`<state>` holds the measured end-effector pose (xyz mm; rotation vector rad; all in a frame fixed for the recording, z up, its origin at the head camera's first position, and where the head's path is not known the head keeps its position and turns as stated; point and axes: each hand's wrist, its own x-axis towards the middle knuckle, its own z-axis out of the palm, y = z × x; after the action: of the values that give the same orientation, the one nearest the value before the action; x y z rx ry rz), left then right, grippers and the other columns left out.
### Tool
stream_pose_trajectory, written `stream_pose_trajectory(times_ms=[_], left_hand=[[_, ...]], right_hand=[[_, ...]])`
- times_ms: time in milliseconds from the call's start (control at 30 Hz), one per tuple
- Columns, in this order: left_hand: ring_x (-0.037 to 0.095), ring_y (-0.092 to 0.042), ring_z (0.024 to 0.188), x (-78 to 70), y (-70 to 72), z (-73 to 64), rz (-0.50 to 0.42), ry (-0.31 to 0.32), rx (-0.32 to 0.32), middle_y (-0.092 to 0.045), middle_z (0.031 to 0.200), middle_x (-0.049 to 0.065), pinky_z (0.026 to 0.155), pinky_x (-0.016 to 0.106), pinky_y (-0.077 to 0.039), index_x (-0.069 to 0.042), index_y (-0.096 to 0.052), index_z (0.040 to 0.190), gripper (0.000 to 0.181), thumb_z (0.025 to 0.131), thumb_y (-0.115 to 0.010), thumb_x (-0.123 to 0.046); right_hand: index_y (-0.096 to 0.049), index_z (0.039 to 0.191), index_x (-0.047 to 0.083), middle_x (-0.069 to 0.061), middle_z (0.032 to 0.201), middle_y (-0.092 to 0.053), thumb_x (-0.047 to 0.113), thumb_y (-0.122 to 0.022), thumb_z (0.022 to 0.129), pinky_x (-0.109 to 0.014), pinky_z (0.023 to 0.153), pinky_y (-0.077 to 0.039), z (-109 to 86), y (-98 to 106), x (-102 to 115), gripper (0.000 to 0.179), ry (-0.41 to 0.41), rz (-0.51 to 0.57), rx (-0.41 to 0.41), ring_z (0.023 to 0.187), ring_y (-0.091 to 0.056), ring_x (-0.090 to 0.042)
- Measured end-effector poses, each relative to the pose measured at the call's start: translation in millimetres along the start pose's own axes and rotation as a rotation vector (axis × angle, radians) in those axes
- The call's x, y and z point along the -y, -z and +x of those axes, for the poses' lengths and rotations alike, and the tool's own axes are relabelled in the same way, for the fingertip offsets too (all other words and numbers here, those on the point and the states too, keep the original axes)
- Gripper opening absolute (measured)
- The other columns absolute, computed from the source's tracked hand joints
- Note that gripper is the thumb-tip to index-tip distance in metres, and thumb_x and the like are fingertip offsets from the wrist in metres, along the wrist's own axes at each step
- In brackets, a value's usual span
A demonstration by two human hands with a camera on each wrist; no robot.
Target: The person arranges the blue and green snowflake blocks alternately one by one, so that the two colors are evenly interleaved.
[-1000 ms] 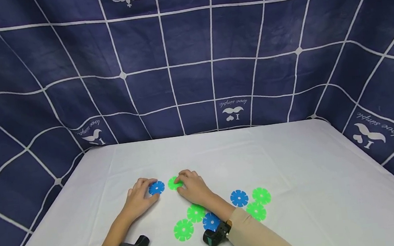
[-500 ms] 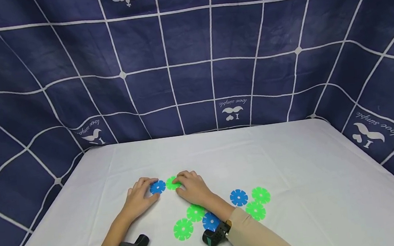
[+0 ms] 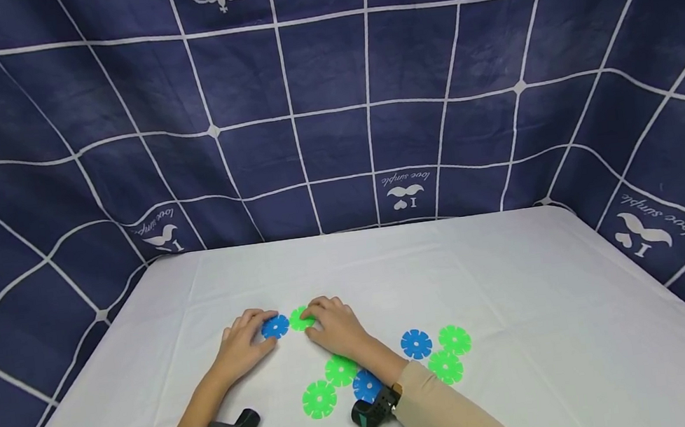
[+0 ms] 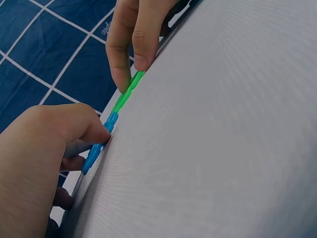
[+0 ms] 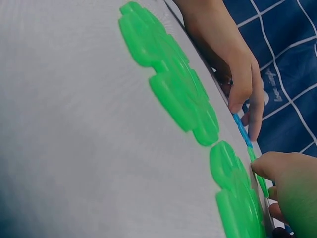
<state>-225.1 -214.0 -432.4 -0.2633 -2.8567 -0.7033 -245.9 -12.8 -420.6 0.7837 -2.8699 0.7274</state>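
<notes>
Out on the white tabletop my left hand [image 3: 242,346] holds a blue notched plastic disc [image 3: 276,327] by its edge, thumb on the near side and a finger on the far side. Just right of it lies a green notched disc [image 3: 299,319], which my right hand [image 3: 338,328] grips between thumb and fingers. Both discs lie flat, edge to edge; in the left wrist view the green disc [image 4: 128,91] appears to meet the blue disc [image 4: 99,146]. Fingers cover part of each one.
Nearer me, two green discs [image 3: 319,399] and a blue disc [image 3: 365,385], partly under the right wrist camera [image 3: 374,410], form a diagonal group. Right of that forearm lie another blue disc [image 3: 416,344] and two green discs [image 3: 455,339]. A navy checked curtain [image 3: 334,144] borders the white table [image 3: 514,271].
My right hand has slid the green disc slightly left, and the blue disc has shifted a little right with my left fingers. The gap between the two discs has narrowed.
</notes>
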Motion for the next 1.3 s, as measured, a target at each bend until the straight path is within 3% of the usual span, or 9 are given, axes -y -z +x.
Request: stream_pose_trajectory(times_ms=[633,900,1133,1300], left_hand=[[0.029,-0.046,0.113,-1.6,2.2,1.3,0.008,-0.001,0.004,-0.051,0.121,0.01,0.077,0.037,-0.029,-0.015,-0.055,0.123,0.046,0.078,-0.06,-0.023],[0.03,-0.044,0.114,-1.7,1.4,-1.5,0.0,0.009,0.011,-0.049,0.122,0.012,0.079,0.039,-0.029,-0.015,-0.054,0.124,0.048,0.078,-0.061,-0.022],[0.03,-0.044,0.115,-1.4,1.1,-1.8,-0.009,0.011,0.012,-0.048,0.122,0.013,0.078,0.038,-0.028,-0.013,-0.053,0.125,0.049,0.08,-0.063,-0.029],[0.03,-0.045,0.114,-0.8,0.9,-0.5,-0.006,0.008,0.0,-0.049,0.122,0.014,0.076,0.036,-0.028,-0.011,-0.053,0.125,0.051,0.08,-0.063,-0.032]], right_hand=[[-0.063,0.107,0.023,0.003,0.123,-0.056,0.031,-0.056,0.087,-0.035,0.09,-0.039,2.8,-1.3,1.0,0.023,-0.018,0.001,-0.025,0.108,-0.049,-0.018],[-0.061,0.111,0.022,0.0,0.128,-0.051,0.032,-0.058,0.086,-0.039,0.093,-0.037,0.6,0.4,0.3,0.027,-0.035,0.055,0.011,0.115,-0.046,-0.02],[-0.058,0.117,0.021,0.0,0.128,-0.051,0.03,-0.055,0.088,-0.041,0.098,-0.034,-12.3,22.4,-4.5,0.03,-0.023,0.211,0.065,0.12,-0.044,-0.019],[-0.058,0.118,0.02,0.0,0.124,-0.055,0.029,-0.055,0.088,-0.042,0.096,-0.035,-22.8,45.2,-10.0,0.031,0.019,0.146,0.087,0.119,-0.047,-0.019]])
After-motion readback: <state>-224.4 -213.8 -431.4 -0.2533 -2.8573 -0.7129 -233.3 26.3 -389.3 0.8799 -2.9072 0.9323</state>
